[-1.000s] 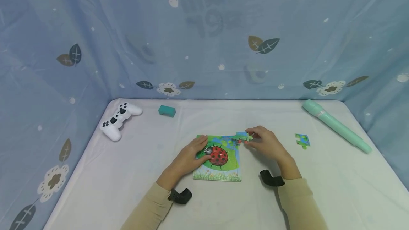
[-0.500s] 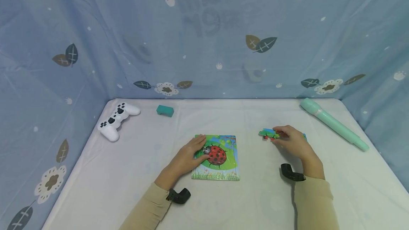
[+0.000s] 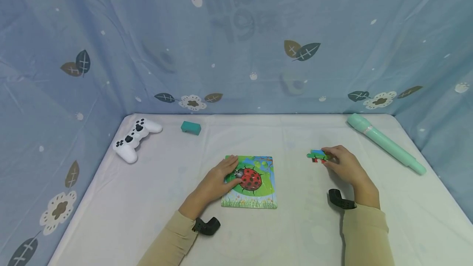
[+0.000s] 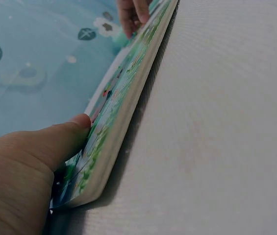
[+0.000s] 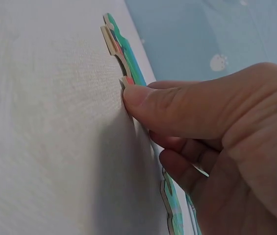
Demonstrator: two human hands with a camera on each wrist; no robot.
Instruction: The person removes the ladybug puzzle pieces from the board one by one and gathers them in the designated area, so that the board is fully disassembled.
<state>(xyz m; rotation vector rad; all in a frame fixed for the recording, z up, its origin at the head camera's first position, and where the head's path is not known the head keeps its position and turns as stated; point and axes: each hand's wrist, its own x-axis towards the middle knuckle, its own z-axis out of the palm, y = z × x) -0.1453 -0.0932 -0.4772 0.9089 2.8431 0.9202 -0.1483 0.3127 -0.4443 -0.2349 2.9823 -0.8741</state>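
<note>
A square ladybug jigsaw puzzle (image 3: 264, 180) lies flat on the table with a grassy lower border. My left hand (image 3: 219, 182) rests on its left side, thumb (image 4: 62, 139) on the picture in the left wrist view. To the right of the puzzle, my right hand (image 3: 345, 167) pinches a puzzle piece (image 3: 317, 155) between thumb and fingers, close over the table. That piece is green and blue with red patches. Beyond the fingers in the right wrist view, a second puzzle piece (image 5: 171, 208) lies on the table; in the head view the right hand hides it.
A white game controller (image 3: 134, 139) lies at the back left, with a teal block (image 3: 191, 128) nearby. Along the right side lies a long mint-green tube-shaped object (image 3: 386, 143). Blue patterned cloth (image 3: 236, 52) hangs behind the white tabletop (image 3: 281, 237).
The right hand has lifted the puzzle piece away from the puzzle's top right corner and carried it to the right, over toward the loose piece. The left hand has stayed on the puzzle.
</note>
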